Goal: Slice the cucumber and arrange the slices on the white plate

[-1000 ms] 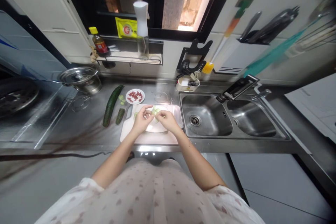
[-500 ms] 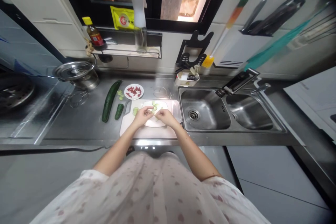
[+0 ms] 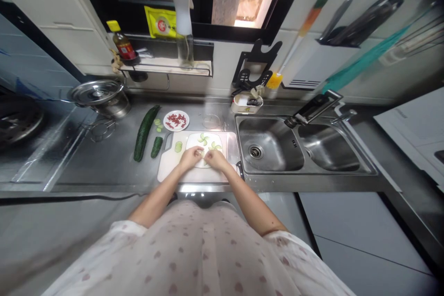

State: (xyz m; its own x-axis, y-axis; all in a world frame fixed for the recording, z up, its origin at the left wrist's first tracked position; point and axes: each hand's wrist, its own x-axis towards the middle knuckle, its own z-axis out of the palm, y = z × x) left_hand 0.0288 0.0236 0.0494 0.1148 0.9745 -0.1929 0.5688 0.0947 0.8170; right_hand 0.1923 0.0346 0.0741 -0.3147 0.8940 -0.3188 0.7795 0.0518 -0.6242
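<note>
My left hand (image 3: 190, 157) and my right hand (image 3: 215, 160) meet over the near half of a white plate (image 3: 193, 139), fingertips pinched at small pale green cucumber slices between them. The fingers partly hide these slices. Farther back on the plate, thin cucumber slices (image 3: 203, 138) form a pinwheel, and another fan of slices (image 3: 215, 146) lies to its right. Under the plate is a light cutting board (image 3: 169, 165). A small stack of cucumber slices (image 3: 178, 146) rests on the board, left of the plate.
A long cucumber (image 3: 145, 134) and a cucumber piece (image 3: 157, 147) lie left of the board. Behind it stands a small plate of chopped red bits (image 3: 176, 120). A black knife handle (image 3: 240, 170) shows at the board's right edge, beside the double sink (image 3: 270, 148).
Both hands have drawn nearer to me, from the plate's middle to its near part. The pinwheel and the right-hand fan of slices now show uncovered.
</note>
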